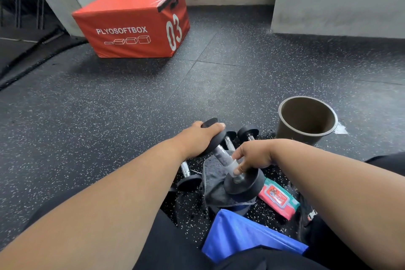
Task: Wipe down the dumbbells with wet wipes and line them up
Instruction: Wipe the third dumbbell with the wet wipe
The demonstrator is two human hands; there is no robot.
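My left hand (198, 138) grips the top end of a black round-ended metal dumbbell (243, 182). My right hand (252, 155) pinches a white wet wipe (232, 165) around its bar, near the brown round bucket (306, 119).

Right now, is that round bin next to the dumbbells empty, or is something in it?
Empty, as far as shows. The bin stands upright beside the dumbbells, and its visible inside wall is bare; its bottom is out of view.

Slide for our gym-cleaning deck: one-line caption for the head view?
Left hand steadies a dumbbell while the right hand rubs a wet wipe along its handle.
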